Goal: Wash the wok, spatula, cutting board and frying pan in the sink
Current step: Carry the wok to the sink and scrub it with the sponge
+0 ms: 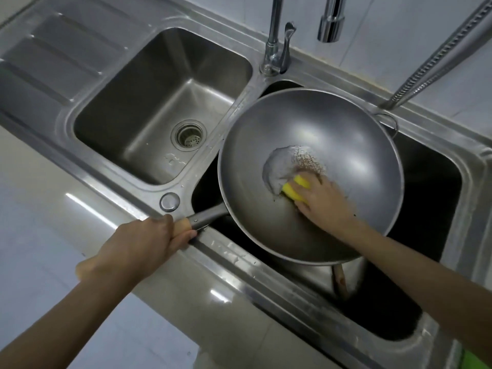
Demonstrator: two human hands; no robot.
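Wok (332, 134) sits tilted over the right basin of the sink (234, 107), steadied by the left hand (143, 243), fingers curled round its handle (202, 221), so the right hand (324, 201), fingers pressed together, can press the yellow sponge (295, 189) into foam at the bottom

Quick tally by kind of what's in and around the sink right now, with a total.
Woks: 1, the wok, handle gripped by the left hand
Sponges: 1, the yellow sponge under the right hand
Sink basins: 2, left basin, right basin
Taps: 1, faucet
Hoses: 1, metal hose
Total: 6
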